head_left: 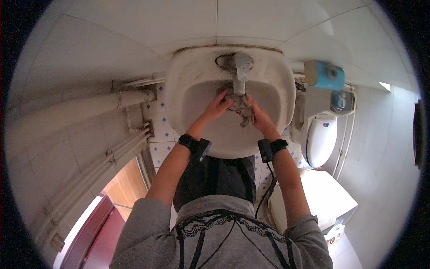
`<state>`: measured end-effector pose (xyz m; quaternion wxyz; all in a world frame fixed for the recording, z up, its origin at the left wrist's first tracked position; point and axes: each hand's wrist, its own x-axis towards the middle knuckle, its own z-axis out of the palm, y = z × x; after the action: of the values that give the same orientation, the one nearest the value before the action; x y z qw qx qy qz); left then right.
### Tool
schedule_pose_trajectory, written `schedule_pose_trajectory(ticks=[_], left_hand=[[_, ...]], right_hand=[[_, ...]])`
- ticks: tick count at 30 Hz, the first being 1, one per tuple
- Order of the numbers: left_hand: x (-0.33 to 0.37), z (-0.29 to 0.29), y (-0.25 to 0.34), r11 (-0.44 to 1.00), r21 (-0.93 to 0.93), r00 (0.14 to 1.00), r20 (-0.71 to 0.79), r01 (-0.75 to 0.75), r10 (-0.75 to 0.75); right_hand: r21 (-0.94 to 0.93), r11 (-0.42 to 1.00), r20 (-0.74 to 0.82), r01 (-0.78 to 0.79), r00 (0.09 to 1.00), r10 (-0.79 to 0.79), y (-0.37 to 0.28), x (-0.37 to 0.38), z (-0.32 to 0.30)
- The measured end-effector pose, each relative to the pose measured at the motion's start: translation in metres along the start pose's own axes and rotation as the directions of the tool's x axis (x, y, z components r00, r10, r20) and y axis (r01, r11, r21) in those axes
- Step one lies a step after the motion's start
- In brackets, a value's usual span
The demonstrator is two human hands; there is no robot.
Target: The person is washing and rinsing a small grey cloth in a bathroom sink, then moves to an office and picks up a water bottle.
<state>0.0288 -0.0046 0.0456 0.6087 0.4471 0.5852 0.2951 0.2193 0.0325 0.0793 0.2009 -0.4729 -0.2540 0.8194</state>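
Note:
A crumpled grey-brown cloth (242, 107) is bunched up under the spout of a metal faucet (240, 74), inside a white washbasin (181, 105). My left hand (217, 107) grips the cloth's left side, its fingers reaching close to the spout. On the other side, my right hand (261, 117) has its fingers pressed against the cloth's right edge. Part of the cloth hangs down between the two hands. Whether water is running cannot be made out. Dark bands with small black devices sit on both wrists.
To the right stand a toilet with its white lid (322, 141) down and a blue box (324, 75) on the tank. A white appliance (320, 193) stands nearer on the right. Pipes (85, 107) run along the left wall, near a doorway.

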Motion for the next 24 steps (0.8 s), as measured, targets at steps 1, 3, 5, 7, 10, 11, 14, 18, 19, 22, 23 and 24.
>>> schedule_pose_trajectory(ticks=[1,3,5,7,10,11,14,18,19,22,23,24], left_hand=[[0.003,0.008,-0.010,0.998,-0.062,0.997,-0.079,-0.001,-0.004],[0.009,0.010,-0.037,0.992,-0.128,0.985,-0.169,-0.006,-0.016],[0.013,-0.009,-0.065,0.994,-0.097,0.974,-0.226,-0.045,0.022],[0.012,0.004,-0.023,0.994,-0.100,0.964,-0.256,0.044,-0.068],[0.010,-0.005,0.018,0.986,-0.154,0.911,-0.392,0.071,-0.127],[0.010,-0.009,0.021,0.976,-0.218,0.879,-0.463,0.016,-0.118],[0.002,-0.025,0.011,0.996,-0.068,0.955,-0.285,0.061,-0.078],[-0.009,-0.010,0.015,0.956,-0.270,0.990,-0.109,-0.116,0.089],[-0.008,-0.012,0.009,0.927,-0.356,0.993,-0.037,-0.116,0.110],[0.000,-0.024,0.004,0.916,-0.273,0.947,0.047,-0.294,0.318],[0.001,-0.027,0.005,0.873,-0.103,0.869,0.094,-0.476,0.485],[0.001,-0.030,0.006,0.876,-0.099,0.872,0.089,-0.473,0.481]], right_hand=[[0.049,0.995,-0.048,-0.085,0.995,0.087,0.001,0.002,0.005],[-0.132,0.991,-0.050,-0.012,0.999,0.006,0.011,0.006,0.014],[-0.311,0.948,-0.008,0.065,0.997,-0.071,0.019,0.009,0.035],[-0.555,0.830,-0.234,0.058,0.947,-0.222,0.018,-0.005,0.019],[-0.592,0.802,-0.407,-0.073,0.887,-0.219,0.036,0.004,-0.024],[-0.599,0.798,-0.402,-0.072,0.888,-0.222,0.036,0.003,-0.035],[-0.767,0.603,-0.310,-0.220,0.949,-0.049,0.029,-0.006,-0.030],[-0.980,0.116,0.065,0.160,0.816,-0.574,0.008,-0.009,-0.001],[-0.865,0.301,0.169,0.402,0.798,-0.578,0.001,-0.004,0.003],[-0.895,0.077,0.352,0.438,0.803,-0.481,0.004,0.020,-0.002],[-0.895,0.078,0.353,0.439,0.803,-0.480,0.004,0.025,-0.005],[-0.930,0.073,0.315,0.361,0.884,-0.346,0.001,0.030,-0.001]])
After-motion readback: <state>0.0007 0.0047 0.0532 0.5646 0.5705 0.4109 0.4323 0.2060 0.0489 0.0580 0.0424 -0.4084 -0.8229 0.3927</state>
